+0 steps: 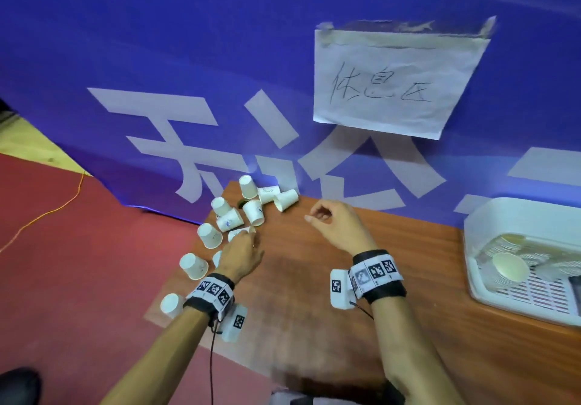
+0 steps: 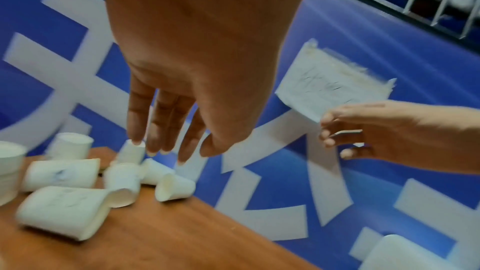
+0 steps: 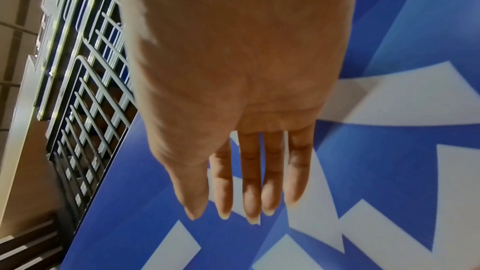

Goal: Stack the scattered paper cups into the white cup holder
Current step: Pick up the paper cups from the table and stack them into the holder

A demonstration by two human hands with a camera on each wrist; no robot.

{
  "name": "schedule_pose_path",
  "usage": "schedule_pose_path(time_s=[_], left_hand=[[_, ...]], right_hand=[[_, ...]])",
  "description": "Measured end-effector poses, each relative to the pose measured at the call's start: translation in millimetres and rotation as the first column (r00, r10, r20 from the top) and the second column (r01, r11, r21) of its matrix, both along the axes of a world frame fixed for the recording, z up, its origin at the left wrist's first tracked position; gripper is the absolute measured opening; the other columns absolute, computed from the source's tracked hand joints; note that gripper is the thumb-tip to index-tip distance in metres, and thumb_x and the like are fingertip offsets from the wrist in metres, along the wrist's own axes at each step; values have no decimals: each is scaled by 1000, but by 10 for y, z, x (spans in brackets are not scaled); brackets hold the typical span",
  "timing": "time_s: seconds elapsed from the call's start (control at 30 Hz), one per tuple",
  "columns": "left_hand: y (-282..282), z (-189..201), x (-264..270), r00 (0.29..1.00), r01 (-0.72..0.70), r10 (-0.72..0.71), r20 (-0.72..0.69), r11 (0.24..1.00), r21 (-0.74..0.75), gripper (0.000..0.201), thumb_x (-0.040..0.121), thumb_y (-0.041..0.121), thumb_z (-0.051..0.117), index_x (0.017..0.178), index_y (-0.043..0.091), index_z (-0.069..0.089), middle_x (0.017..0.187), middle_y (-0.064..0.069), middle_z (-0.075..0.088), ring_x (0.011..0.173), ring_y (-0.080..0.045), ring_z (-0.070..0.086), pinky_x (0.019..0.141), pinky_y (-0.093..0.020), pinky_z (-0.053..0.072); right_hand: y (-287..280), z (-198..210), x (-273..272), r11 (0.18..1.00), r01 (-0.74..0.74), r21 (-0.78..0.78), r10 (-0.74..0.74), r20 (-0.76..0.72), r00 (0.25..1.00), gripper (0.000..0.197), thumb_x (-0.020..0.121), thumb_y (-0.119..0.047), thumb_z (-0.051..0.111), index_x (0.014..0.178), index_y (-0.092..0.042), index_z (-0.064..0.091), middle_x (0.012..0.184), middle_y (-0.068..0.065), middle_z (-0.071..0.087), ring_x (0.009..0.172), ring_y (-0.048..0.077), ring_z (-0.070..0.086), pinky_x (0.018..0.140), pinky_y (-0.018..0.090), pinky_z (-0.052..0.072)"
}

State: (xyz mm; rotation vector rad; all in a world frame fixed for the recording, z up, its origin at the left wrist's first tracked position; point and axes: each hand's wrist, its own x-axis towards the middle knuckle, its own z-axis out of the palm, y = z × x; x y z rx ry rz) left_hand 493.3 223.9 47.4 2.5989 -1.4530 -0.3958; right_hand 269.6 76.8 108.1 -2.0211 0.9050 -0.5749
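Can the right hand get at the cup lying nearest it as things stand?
Probably yes. The right hand hangs empty over the table, fingers loosely curled, and the cup lies on its side just beyond the fingertips with bare tabletop between them. The left hand is off to the side, over other cups.

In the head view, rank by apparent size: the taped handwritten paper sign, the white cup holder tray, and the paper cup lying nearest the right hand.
1. White taped paper sign
2. White plastic cup holder tray, partly cut off at the frame edge, so its rank is unsure
3. White paper cup
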Motion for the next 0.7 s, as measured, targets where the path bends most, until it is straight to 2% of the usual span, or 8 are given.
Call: schedule_pose_path(time_s=[0.13, 0.2, 0.27, 0.37, 0.47, 0.53, 0.6, 0.7], left_hand=[[269, -483, 732, 998, 61, -58, -17, 965, 254, 29, 93, 32, 57, 112, 13, 69, 118, -11, 61, 110, -30, 62, 91, -37, 51], [363, -689, 945, 994, 103, -88, -59, 943, 317, 39, 95, 34, 58, 130, 18, 63, 136, -8, 54, 126, -26, 52, 104, -33, 42], [409, -868, 1090, 990, 139, -115, -87, 919, 370, 49, 94, 36, 58, 141, 25, 55, 153, -7, 38, 135, -26, 46, 109, -34, 40], [401, -1111, 1239, 983, 181, -147, -110, 881, 436, 71, 90, 41, 60, 155, 38, 29, 168, -3, -1, 140, -32, 43, 109, -42, 41], [346, -1242, 1280, 985, 170, -154, -74, 865, 471, 97, 90, 43, 63, 158, 39, -6, 166, -8, -20, 140, -38, 42, 107, -47, 43], [306, -1299, 1300, 986, 165, -161, -51, 859, 485, 99, 91, 40, 64, 158, 37, -9, 165, -14, -20, 138, -37, 46, 105, -45, 44], [289, -1366, 1362, 988, 154, -138, -68, 864, 480, 95, 91, 35, 65, 159, 35, -1, 165, -16, -14, 135, -36, 49, 104, -43, 46], [305, -1383, 1423, 989, 131, -84, -123, 882, 452, 77, 92, 28, 60, 157, 30, 19, 160, -16, 9, 122, -35, 58, 102, -43, 48]], right_hand=[[112, -147, 515, 999, -33, 5, 33, -29, 999, 13, 87, -39, 75, 85, -29, 67, 87, -12, 65, 82, 2, 61, 79, 26, 53], [137, -231, 675, 999, -37, 6, 37, -52, 998, 13, 87, -40, 75, 86, -30, 67, 88, -13, 64, 82, 2, 60, 78, 24, 51], [152, -291, 793, 1000, -24, 5, 24, -80, 996, 14, 88, -41, 74, 87, -30, 66, 89, -14, 63, 82, 1, 59, 78, 24, 51], [145, -376, 927, 1000, 7, 8, -6, -101, 995, 15, 87, -42, 74, 88, -29, 66, 89, -15, 62, 82, 0, 59, 80, 26, 52], [130, -413, 1019, 1000, 25, 18, -23, -110, 994, 13, 88, -40, 74, 90, -28, 67, 90, -15, 61, 84, -1, 59, 81, 25, 52], [147, -417, 1081, 999, 25, 21, -23, -127, 992, 14, 90, -38, 73, 92, -26, 69, 92, -15, 61, 85, -3, 58, 78, 18, 47], [179, -464, 1163, 1000, 18, 23, -15, -155, 988, 14, 90, -39, 72, 94, -26, 69, 94, -15, 62, 87, -4, 57, 76, 14, 45], [225, -646, 1319, 998, -14, 55, 25, -204, 979, 15, 89, -44, 70, 91, -29, 68, 93, -14, 63, 86, 0, 58, 81, 28, 52]])
